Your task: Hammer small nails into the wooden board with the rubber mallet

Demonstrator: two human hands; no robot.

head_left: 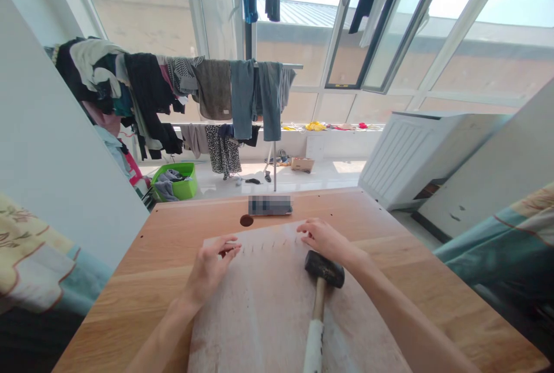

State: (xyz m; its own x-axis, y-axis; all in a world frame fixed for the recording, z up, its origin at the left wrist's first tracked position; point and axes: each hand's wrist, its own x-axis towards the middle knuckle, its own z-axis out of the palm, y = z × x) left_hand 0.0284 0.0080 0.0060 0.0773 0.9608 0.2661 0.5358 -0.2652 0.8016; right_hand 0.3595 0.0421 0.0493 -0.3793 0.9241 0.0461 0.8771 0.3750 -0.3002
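Scuffed board point(259, 327) under half-curled left fingers point(227, 244), right fingers point(311, 228).

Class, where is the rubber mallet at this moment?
In the head view, the rubber mallet lies on the pale board, its head just below the right hand and its white grip pointing toward the person.

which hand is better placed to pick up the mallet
Right, probably: the right hand rests just beyond the mallet head, with its forearm alongside it, while the left hand is farther away across the board.
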